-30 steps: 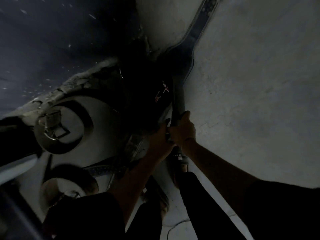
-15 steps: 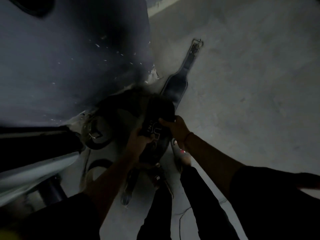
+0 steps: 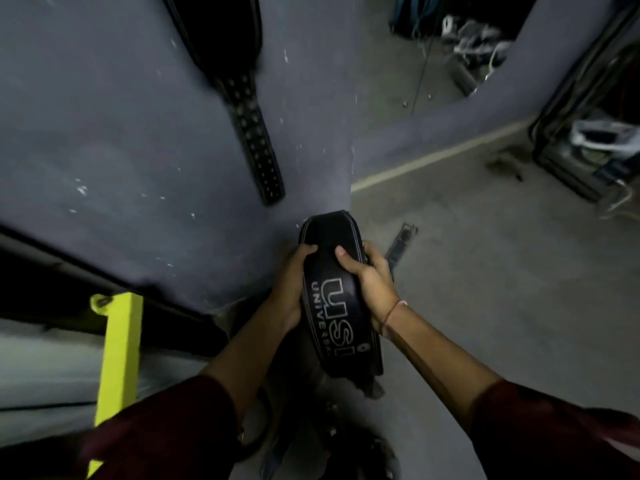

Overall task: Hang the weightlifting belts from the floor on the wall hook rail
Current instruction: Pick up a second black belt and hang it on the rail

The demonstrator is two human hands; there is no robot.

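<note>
Both hands clamped on the belt [image 3: 332,292] at centre frame: left hand [image 3: 292,289] wrapped round its left edge, thumb over the top; right hand [image 3: 369,282] closed on the right edge, fingers curled over the face. Held upright and folded, printed side toward the camera, clear of the floor [image 3: 502,289]. Another belt [image 3: 249,126] already hanging on the wall [image 3: 104,133] in the upper left, strap end down; a third [image 3: 401,239] lying flat on the floor just right of the hands. Hook rail itself out of frame above.

To do this well, probably: lift close to the wall, find the buckle end, let the rest unroll downward. Keep both grips until the loop sits fully over a free hook beside the hanging belt, not on top of it. Release low hand first.
</note>
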